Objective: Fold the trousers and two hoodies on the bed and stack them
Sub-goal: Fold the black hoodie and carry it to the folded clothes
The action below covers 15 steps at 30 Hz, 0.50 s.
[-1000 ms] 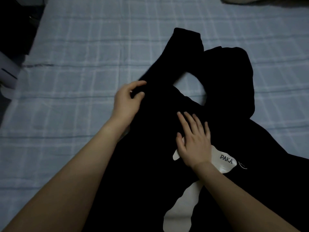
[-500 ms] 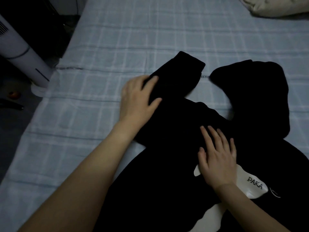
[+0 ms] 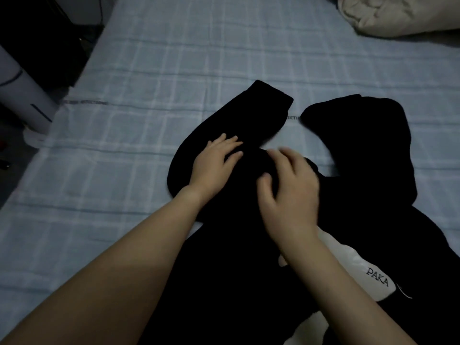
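Head view: the black hoodie [image 3: 249,282] lies spread on the bed [image 3: 149,58], its sleeve [image 3: 251,113] bent beside the hood [image 3: 361,145]. The left hand [image 3: 214,165] presses flat on the sleeve, fingers straight, its grip holding nothing. The right hand [image 3: 288,192] (blurred) rests on the shoulder with loose fingers, also holding nothing. I judge the sleeve fold is in hand; next, the sleeve should be laid smoothly across the chest.

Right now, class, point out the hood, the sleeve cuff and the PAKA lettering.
Hood [image 3: 361,145]: head view, middle of its black fabric.
Cuff [image 3: 272,99]: head view, its middle, near the far edge.
PAKA lettering [image 3: 377,277]: head view, centre of the word.
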Each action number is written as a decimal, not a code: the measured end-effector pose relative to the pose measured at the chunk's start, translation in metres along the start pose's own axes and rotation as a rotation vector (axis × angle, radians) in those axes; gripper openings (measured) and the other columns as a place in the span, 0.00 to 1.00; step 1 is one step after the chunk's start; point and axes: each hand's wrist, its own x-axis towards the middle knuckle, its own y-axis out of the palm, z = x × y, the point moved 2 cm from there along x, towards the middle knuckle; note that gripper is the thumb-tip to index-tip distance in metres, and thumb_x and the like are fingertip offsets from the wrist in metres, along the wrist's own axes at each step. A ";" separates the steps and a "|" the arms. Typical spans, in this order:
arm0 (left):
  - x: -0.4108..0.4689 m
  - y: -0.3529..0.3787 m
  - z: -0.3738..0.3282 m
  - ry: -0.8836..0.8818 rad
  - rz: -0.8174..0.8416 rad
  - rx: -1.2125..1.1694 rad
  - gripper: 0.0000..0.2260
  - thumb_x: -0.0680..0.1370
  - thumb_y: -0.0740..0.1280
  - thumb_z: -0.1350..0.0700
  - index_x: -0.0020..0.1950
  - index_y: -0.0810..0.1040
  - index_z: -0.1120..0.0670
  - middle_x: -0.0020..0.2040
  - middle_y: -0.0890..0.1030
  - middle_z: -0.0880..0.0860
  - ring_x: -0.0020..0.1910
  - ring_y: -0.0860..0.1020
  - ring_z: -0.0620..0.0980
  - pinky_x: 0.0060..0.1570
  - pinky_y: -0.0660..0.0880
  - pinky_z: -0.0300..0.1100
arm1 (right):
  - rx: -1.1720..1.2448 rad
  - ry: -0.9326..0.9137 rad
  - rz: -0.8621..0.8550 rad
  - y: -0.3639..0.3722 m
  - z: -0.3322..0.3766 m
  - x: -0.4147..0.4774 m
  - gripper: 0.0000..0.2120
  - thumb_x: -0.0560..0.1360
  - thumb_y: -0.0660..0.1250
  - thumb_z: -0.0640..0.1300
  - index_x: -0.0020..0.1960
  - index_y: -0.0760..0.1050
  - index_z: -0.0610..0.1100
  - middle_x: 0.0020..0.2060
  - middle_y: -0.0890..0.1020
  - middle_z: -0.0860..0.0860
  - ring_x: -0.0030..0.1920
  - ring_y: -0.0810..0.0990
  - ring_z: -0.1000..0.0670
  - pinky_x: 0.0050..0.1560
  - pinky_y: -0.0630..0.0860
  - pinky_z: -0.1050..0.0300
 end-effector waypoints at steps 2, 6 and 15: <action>0.009 -0.022 -0.005 -0.150 -0.145 -0.316 0.14 0.82 0.63 0.53 0.65 0.79 0.56 0.61 0.81 0.51 0.64 0.76 0.48 0.62 0.69 0.36 | 0.042 -0.025 0.115 0.021 0.029 0.017 0.24 0.78 0.62 0.44 0.74 0.69 0.44 0.74 0.67 0.43 0.74 0.64 0.44 0.75 0.58 0.43; 0.024 -0.092 0.008 -0.365 -0.463 -0.886 0.09 0.83 0.61 0.54 0.56 0.80 0.55 0.56 0.82 0.55 0.58 0.80 0.54 0.61 0.76 0.46 | -0.021 -0.064 0.239 0.059 0.050 0.027 0.29 0.81 0.57 0.49 0.80 0.56 0.48 0.79 0.56 0.43 0.79 0.51 0.44 0.79 0.46 0.45; -0.046 -0.139 0.102 -0.698 -0.650 -1.034 0.21 0.81 0.64 0.60 0.73 0.66 0.61 0.58 0.79 0.57 0.59 0.78 0.53 0.62 0.73 0.43 | -0.278 -0.298 0.500 0.125 0.054 0.027 0.30 0.81 0.47 0.58 0.81 0.47 0.56 0.80 0.55 0.48 0.80 0.50 0.44 0.78 0.45 0.40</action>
